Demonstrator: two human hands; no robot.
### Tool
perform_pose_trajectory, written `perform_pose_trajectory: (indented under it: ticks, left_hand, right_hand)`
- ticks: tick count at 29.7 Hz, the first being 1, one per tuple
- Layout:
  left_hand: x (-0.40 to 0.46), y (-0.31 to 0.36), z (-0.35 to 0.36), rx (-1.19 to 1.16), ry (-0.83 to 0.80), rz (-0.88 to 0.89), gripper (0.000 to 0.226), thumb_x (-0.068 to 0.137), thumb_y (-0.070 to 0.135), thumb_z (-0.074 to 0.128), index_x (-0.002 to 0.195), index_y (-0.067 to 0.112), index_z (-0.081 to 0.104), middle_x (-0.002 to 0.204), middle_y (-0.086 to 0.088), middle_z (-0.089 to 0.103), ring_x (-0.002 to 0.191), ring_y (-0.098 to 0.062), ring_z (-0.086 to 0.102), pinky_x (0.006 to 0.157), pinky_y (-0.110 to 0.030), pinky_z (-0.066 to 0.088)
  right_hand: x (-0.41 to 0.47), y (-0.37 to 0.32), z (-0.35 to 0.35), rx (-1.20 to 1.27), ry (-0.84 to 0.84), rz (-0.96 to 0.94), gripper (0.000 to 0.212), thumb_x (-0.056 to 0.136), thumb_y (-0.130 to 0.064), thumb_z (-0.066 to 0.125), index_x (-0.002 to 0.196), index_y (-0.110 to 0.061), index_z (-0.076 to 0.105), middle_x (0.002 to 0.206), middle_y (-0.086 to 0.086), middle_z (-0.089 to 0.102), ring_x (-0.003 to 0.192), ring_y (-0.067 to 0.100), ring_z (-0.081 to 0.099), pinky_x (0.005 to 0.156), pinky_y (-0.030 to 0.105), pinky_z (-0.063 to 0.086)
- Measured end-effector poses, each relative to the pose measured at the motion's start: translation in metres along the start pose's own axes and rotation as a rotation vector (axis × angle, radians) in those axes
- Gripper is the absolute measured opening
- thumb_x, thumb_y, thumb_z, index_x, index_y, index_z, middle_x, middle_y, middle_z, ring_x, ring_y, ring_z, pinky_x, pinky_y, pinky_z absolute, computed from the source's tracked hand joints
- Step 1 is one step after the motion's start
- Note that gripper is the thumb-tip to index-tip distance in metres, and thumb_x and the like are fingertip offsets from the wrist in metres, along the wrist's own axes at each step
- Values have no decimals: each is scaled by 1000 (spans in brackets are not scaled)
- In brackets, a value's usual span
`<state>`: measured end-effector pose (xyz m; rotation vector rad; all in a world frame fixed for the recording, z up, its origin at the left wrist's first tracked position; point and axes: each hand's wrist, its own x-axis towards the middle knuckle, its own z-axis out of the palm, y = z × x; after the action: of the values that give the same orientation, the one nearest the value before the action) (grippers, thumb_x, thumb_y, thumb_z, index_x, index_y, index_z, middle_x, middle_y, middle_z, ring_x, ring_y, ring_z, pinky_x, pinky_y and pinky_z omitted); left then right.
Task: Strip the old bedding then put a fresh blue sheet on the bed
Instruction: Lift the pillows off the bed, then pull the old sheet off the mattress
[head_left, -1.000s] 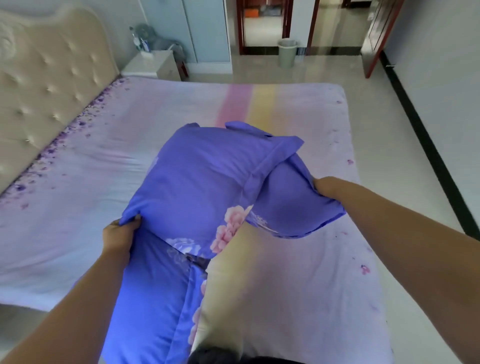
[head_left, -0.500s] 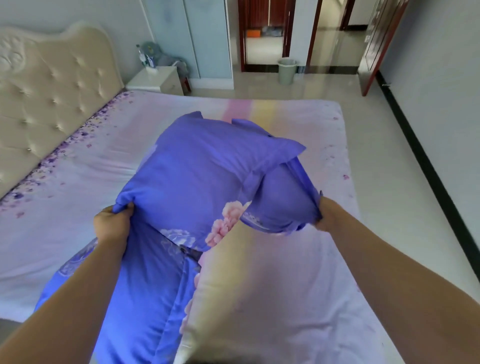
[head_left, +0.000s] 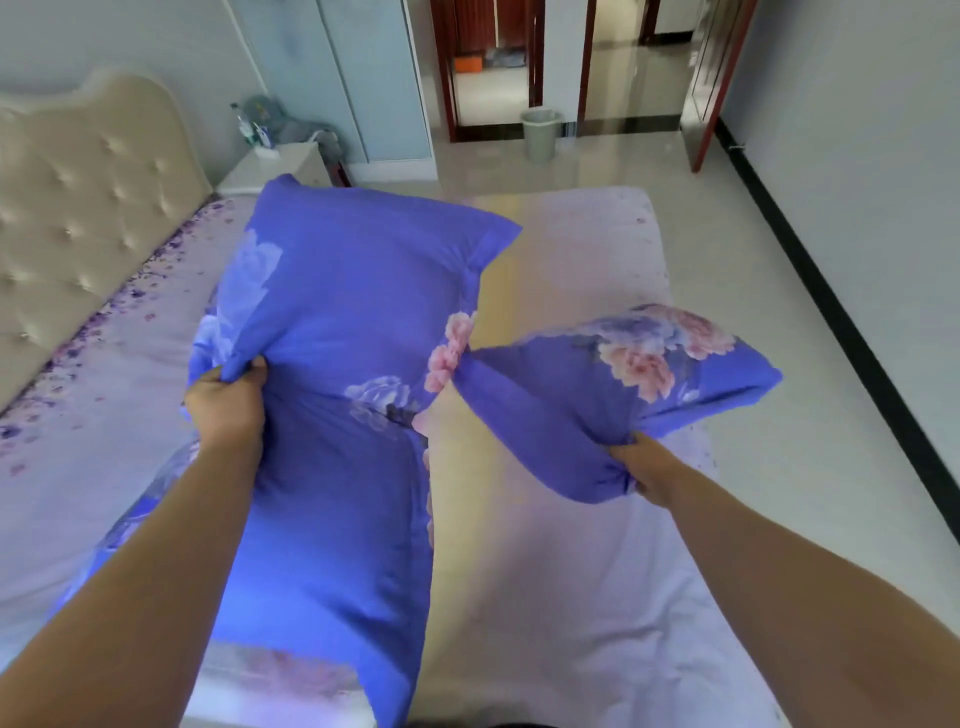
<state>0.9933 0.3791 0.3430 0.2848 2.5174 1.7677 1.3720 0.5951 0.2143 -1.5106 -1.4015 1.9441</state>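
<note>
Left hand (head_left: 223, 402) was clamped on a bunched fold of the blue sheet (head_left: 332, 322); right hand (head_left: 641, 470) was clamped on another gathered wad of it. Sheet was held up over the bed (head_left: 571, 597), its tail hanging down on the near-left side and draping over the near edge.

Change vs half a second before: the bundle had been one folded lump between both hands; by this moment the right hand had pulled its part out and away, toward the bed's right edge, so the sheet had opened into two lobes joined by a twisted neck with pink flowers. Left lobe had also risen higher. My read: unfolding had started, spreading not yet done.

Bed surface under the sheet was a pale lilac cover with a yellow-pink stripe and purple petal print along the head end; whether that was old bedding or a mattress pad I couldn't tell.

Further out from the bed: tufted cream headboard (head_left: 78, 218) on its left, white nightstand (head_left: 275, 166) at the far-left corner, glossy tile floor (head_left: 779, 322) to the right, grey bin (head_left: 540, 135) by the far doorway.
</note>
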Motion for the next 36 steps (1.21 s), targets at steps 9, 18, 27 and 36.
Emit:
perform_pose_trajectory:
  ticks: [9, 18, 27, 36]
  left_hand:
    - [-35, 15, 60, 91, -39, 36, 30, 92, 26, 58, 85, -3, 61, 63, -6, 47, 76, -21, 45, 65, -25, 31]
    - [-71, 57, 160, 213, -4, 36, 41, 97, 26, 47, 105, -10, 64, 106, -31, 63, 105, -41, 57, 88, -39, 36]
    - [-81, 73, 279, 6, -448, -112, 25, 91, 26, 60, 103, 10, 46, 98, -18, 58, 73, -27, 58, 73, -30, 52]
    - [-191, -34, 270, 545, -1239, 119, 6, 92, 13, 57, 86, 13, 55, 74, -2, 52, 70, -17, 48, 56, -23, 37]
  right_hand:
    - [-25, 33, -6, -271, -179, 347, 24, 99, -30, 43, 110, -14, 57, 85, 0, 65, 73, 16, 62, 65, 24, 40]
    - [-13, -35, -1, 117, 224, -190, 33, 90, -52, 52, 97, -21, 59, 103, 6, 67, 83, 19, 62, 79, 32, 48]
    - [-21, -48, -71, 5, 778, -387, 25, 96, -23, 45, 121, -19, 48, 103, -5, 57, 89, 17, 56, 78, 27, 40]
    - [-4, 83, -43, -68, 417, 49, 11, 77, -25, 46, 71, -28, 54, 84, 12, 65, 82, 33, 63, 79, 48, 52]
